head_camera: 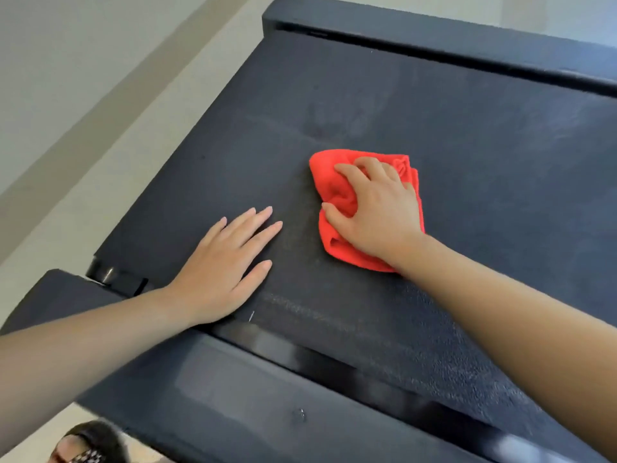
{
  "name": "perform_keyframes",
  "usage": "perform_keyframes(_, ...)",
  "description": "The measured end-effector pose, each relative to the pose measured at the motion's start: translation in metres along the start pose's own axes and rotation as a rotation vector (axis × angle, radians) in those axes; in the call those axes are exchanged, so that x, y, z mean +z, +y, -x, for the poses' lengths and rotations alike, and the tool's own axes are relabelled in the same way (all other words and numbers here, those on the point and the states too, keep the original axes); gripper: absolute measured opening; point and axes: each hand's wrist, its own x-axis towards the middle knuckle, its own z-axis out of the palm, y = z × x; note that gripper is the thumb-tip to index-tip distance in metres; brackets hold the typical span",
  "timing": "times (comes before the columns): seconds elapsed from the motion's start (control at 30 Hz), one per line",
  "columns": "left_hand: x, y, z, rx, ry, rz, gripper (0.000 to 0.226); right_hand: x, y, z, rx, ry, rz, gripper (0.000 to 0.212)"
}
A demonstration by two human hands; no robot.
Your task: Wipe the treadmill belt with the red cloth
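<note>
The crumpled red microfibre cloth (337, 188) lies bunched near the middle of the dark, textured treadmill belt (467, 155), and the right hand (377, 208) presses down on it with fingers curled into the folds — thumb tucked against the near side. The left hand (227, 262) rests flat on the belt just beside the cloth, fingers straight and slightly spread, close to the black side rail (233, 396) — pale floor (83, 111) shows beyond.

The left hand (220, 269) and right hand (380, 212) are seen with bare forearms (83, 332) and plain nails (268, 210); near left, dark chequered footwear (90, 442) is partly glimpsed.
</note>
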Motion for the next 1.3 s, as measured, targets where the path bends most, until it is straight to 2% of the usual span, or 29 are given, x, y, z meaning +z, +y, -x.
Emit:
perform_keyframes(0.07, 0.001, 0.001, 0.002, -0.023, 0.047, -0.003, 0.058, 0.004, -0.004, -0.009, 0.065, 0.012, 0.047, 0.059)
perform_keyframes(0.2, 0.000, 0.003, -0.001, 0.002, 0.078, -0.017, 0.059, 0.001, -0.015, 0.004, 0.063, 0.007, 0.098, 0.056)
perform_keyframes(0.37, -0.002, -0.009, -0.012, 0.076, 0.075, 0.026, 0.059, -0.009, -0.041, 0.077, 0.104, 0.004, 0.088, 0.057)
perform_keyframes(0.53, -0.006, -0.022, -0.036, 0.136, 0.078, 0.013, 0.060, -0.010, -0.078, 0.124, 0.249, 0.040, 0.141, 0.054)
perform_keyframes(0.8, -0.008, -0.056, -0.045, 0.278, 0.095, 0.021, 0.054, 0.005, -0.099, 0.096, 0.341, 0.092, 0.156, 0.049)
perform_keyframes(1.0, -0.011, -0.072, -0.054, 0.203, 0.123, 0.064, 0.056, 0.026, -0.124, 0.030, 0.416, 0.087, 0.131, 0.048)
perform_keyframes(1.3, -0.013, -0.083, -0.065, 0.167, 0.139, 0.063, 0.057, 0.021, -0.133, 0.049, 0.392, 0.058, 0.143, 0.052)
